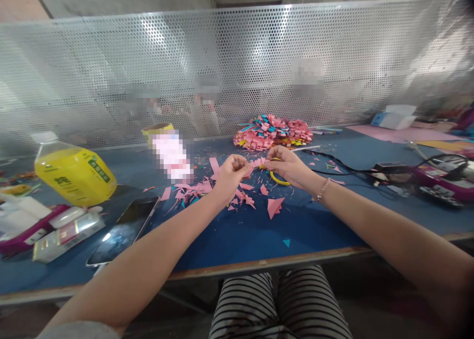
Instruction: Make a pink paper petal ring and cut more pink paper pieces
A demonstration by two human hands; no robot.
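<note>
Between my two hands stretches a piece of pink cut paper (258, 162), held above the blue table. My left hand (234, 170) pinches its left end, and my right hand (279, 160) pinches the right end. Below and to the left lies a loose heap of pink paper scraps (196, 190). A folded pink piece (275, 208) sits nearer the front edge. Under my right hand the yellow handle of a tool (279, 179), perhaps scissors, shows in part; the rest is hidden. Behind the hands rises a pile of pink and blue fringed paper flowers (272, 133).
On the left are a bottle of yellow liquid (76, 173), a phone (124, 230) and a small box (68, 235). Black cables (340, 168) run right toward a purple-edged tray (444, 181). A perforated metal screen (237, 67) closes off the back, with a tissue box (394, 119) before it.
</note>
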